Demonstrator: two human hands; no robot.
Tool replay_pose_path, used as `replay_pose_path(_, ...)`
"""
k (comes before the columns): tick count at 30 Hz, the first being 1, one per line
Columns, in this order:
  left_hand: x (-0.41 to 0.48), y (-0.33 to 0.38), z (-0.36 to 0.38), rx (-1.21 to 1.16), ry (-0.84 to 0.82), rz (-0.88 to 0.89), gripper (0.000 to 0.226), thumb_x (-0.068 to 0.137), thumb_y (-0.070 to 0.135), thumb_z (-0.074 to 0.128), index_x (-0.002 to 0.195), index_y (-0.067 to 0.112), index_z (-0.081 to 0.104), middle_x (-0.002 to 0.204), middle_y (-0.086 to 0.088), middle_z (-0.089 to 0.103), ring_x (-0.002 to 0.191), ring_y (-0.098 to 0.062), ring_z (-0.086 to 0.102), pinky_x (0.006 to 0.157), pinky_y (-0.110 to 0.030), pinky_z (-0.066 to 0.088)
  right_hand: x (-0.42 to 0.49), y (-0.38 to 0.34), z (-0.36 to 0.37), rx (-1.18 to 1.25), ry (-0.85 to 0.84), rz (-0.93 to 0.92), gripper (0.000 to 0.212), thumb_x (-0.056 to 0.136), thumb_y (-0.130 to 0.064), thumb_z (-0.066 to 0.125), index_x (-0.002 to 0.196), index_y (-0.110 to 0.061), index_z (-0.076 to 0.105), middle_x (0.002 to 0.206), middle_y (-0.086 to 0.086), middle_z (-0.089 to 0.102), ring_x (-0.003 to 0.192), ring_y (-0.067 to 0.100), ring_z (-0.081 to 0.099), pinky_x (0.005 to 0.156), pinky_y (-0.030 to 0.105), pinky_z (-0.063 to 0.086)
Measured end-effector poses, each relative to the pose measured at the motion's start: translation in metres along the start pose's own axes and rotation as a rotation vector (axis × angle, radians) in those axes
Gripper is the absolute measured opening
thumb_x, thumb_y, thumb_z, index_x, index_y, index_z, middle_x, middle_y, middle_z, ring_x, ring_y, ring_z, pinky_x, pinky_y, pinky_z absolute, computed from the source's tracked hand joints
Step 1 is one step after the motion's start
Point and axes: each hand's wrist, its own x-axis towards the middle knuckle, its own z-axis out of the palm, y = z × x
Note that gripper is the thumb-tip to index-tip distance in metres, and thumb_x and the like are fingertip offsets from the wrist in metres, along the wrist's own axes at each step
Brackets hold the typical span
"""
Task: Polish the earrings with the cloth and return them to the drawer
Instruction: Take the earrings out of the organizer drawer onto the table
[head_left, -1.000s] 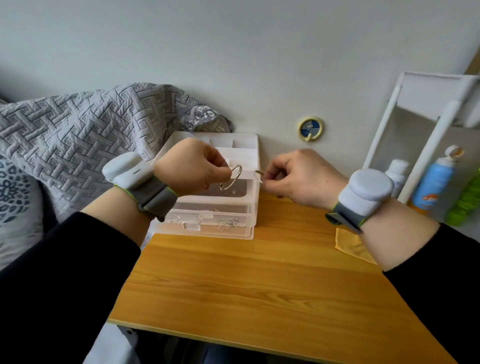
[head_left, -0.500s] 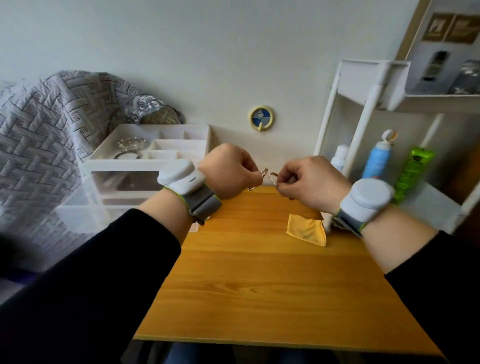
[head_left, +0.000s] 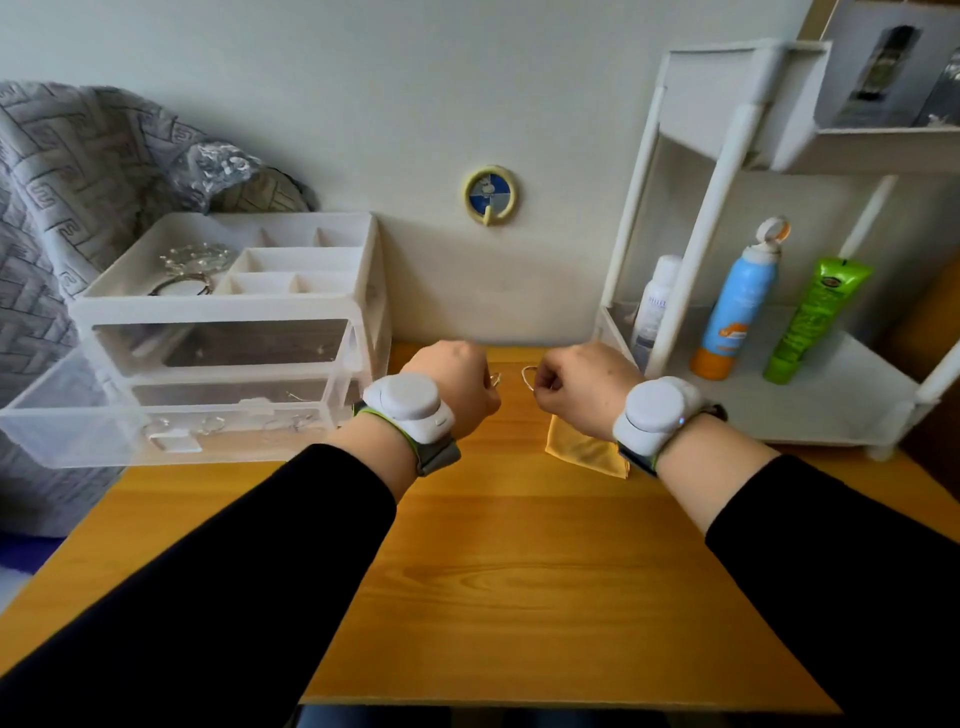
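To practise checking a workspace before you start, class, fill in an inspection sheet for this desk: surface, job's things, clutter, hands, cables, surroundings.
Surface: light wooden tabletop, no stains seen.
Job's things: thin metal hoop earring in the left hand; second hoop earring in the right hand; yellow cloth on the table below the right wrist; clear plastic drawer pulled out.
Clutter: white rack holding a white spray bottle, blue spray bottle and green tube.
Hands: both curled, each pinching its earring above the table.
Cables: nothing seen.
Surroundings: round yellow-rimmed wall hook; grey quilted blanket at left.
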Motion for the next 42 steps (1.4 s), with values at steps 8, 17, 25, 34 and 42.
replay_pose_path(8,0.015,-0.007,0.030,0.041,-0.051,-0.028,0.019,0.086,0.028,0.055,0.092,0.012,0.065,0.091,-0.007,0.064,0.080,-0.028,0.060,0.068,-0.033,0.051,0.019,0.001,0.022,-0.086,-0.082,-0.024,0.017,0.087,-0.023,0.052,0.093,-0.019,0.067,0.103,0.005,0.069,0.098,0.028,0.061,0.083,0.039,0.052)
replay_pose_path(17,0.029,-0.016,0.044,0.025,-0.124,-0.050,0.015,0.085,0.023,0.055,0.092,0.013,0.064,0.093,-0.006,0.063,0.080,-0.028,0.057,0.067,-0.030,0.047,0.032,0.001,0.038,-0.134,-0.124,-0.006,0.022,0.089,-0.027,0.049,0.096,-0.019,0.069,0.100,0.006,0.070,0.090,0.028,0.064,0.078,0.037,0.055)
replay_pose_path(25,0.035,-0.023,0.052,0.066,-0.149,-0.052,0.014,0.086,0.019,0.052,0.073,0.014,0.055,0.076,-0.004,0.054,0.070,-0.028,0.053,0.059,-0.029,0.041,0.035,-0.002,0.042,-0.136,-0.143,0.015,0.028,0.093,-0.027,0.044,0.100,-0.017,0.070,0.102,0.008,0.069,0.090,0.029,0.064,0.077,0.035,0.055)
replay_pose_path(34,0.028,-0.023,0.047,0.053,-0.121,-0.043,0.016,0.087,0.012,0.048,0.079,0.011,0.062,0.080,-0.007,0.061,0.069,-0.025,0.056,0.058,-0.030,0.045,0.032,-0.005,0.040,-0.093,-0.127,0.032,0.030,0.094,-0.028,0.044,0.096,-0.017,0.072,0.100,0.008,0.070,0.088,0.028,0.064,0.075,0.031,0.053)
replay_pose_path(42,-0.008,-0.017,0.025,-0.003,0.055,0.049,0.020,0.089,0.025,0.049,0.085,0.012,0.064,0.088,-0.005,0.063,0.079,-0.025,0.059,0.068,-0.034,0.052,0.011,-0.015,0.014,0.007,-0.007,0.004,0.020,0.088,-0.024,0.054,0.094,-0.023,0.073,0.101,0.002,0.072,0.094,0.026,0.063,0.077,0.033,0.052)
